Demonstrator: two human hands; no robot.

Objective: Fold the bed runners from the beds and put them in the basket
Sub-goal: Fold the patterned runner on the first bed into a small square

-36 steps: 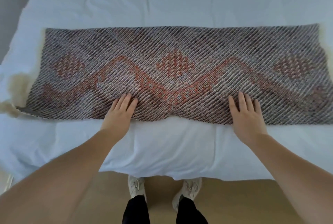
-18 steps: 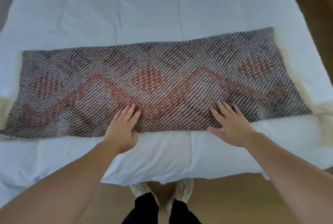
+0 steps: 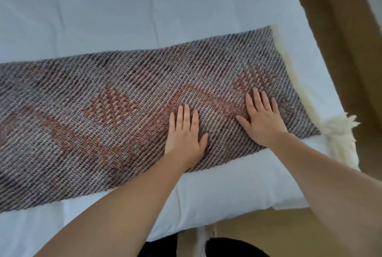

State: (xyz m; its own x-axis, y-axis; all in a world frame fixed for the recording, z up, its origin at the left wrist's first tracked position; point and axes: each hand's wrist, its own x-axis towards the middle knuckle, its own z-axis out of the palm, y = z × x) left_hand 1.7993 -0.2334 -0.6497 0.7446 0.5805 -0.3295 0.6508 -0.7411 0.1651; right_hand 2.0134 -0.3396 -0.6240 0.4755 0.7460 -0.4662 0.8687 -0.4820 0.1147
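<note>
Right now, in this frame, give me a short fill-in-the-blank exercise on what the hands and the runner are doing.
1. Both hands lie ____ on the bed runner, gripping nothing.
2. The left hand and right hand rest near the runner's ____ end.
3. The cream tassel hangs at the runner's near-right ____.
4. The runner lies on a ____ sheet.

Missing words: flat; right; corner; white

Bed runner [image 3: 115, 124] is running off the picture's left edge; its left end is not showing. Left hand [image 3: 185, 132] and right hand [image 3: 261, 120] are lying flat, palms down, covering patches of the weave near the bed's right edge. Cream tassel [image 3: 339, 132] is hanging over the bed's right front corner, its lower strands blurring into the sheet. The bed [image 3: 144, 9] itself is being cut by the top and left edges. Both forearms are leaving the frame at the bottom. The whole view is slightly smearing.
</note>
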